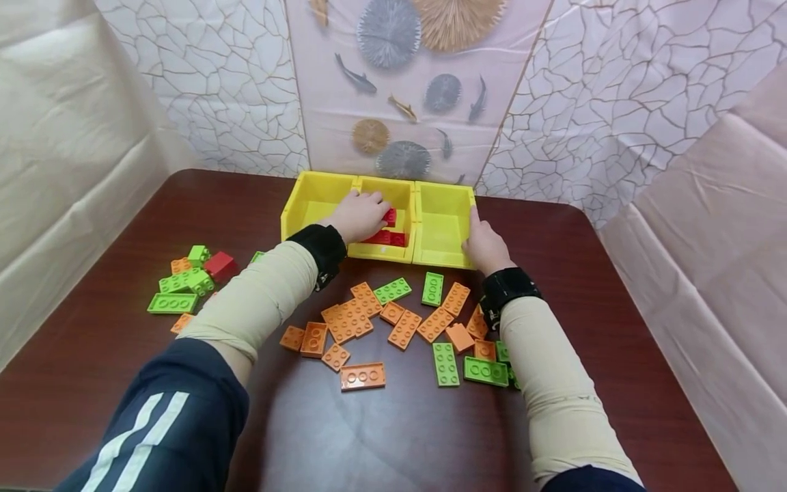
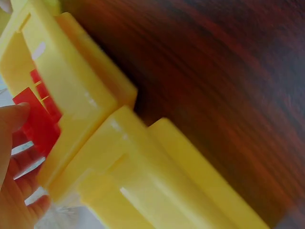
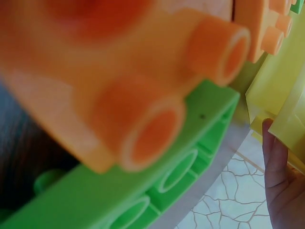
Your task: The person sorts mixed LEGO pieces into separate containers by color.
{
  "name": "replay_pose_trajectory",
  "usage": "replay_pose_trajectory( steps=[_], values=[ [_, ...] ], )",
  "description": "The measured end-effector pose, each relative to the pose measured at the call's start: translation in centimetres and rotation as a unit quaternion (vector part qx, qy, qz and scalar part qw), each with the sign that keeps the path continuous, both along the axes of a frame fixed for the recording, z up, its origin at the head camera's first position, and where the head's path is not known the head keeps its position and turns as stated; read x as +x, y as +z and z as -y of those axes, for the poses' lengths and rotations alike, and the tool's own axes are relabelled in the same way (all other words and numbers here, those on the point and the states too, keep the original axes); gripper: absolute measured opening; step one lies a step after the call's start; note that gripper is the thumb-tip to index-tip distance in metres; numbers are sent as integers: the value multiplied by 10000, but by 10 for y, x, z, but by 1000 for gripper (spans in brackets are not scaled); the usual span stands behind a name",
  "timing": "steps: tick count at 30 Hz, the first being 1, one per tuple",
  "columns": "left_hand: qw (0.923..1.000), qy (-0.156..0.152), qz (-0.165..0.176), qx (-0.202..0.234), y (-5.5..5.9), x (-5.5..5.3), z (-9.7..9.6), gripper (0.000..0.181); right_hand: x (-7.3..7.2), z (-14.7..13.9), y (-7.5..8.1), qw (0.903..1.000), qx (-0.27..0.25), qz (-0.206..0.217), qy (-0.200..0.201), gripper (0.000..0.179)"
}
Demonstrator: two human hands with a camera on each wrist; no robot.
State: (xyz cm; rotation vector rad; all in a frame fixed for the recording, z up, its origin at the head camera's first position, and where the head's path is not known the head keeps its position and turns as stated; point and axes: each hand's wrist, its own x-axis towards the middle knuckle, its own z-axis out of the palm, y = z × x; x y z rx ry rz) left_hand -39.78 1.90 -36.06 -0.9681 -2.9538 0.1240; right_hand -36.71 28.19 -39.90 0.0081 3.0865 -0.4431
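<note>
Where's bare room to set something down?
Bare: the near table between the forearms, nearer than the orange bricks; also between the right forearm and the right cloth. Crowded: before the yellow tray, with orange and green bricks, and the left brick pile.

The place looks like a makeshift cloth-walled booth in an unclear building, with creased cream fabric [image 1: 67,137] along the left and right edges of a dark reddish-brown wood-grain tabletop [image 1: 393,437], and a white gold-crackled sheet [image 1: 209,89] and pale pink fish-printed panel [image 1: 393,85] behind its far edge.

Two hands [image 1: 359,215] and three bins [image 1: 444,212] show, with at least four red bricks [image 1: 221,267], ten green bricks [image 1: 445,365], twelve orange bricks [image 1: 363,376].
</note>
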Motion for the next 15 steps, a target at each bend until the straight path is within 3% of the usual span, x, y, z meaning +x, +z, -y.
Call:
replay_pose_trajectory(
  steps=[5,15],
  values=[
    [9996,182,212,-87,-9,-3,4,39,0,3,-1,10000,-21,16,-10,76],
    [9998,140,127,14,-14,-4,8,36,-3,-2,-4,10000,25,2,-16,75]
  ],
)
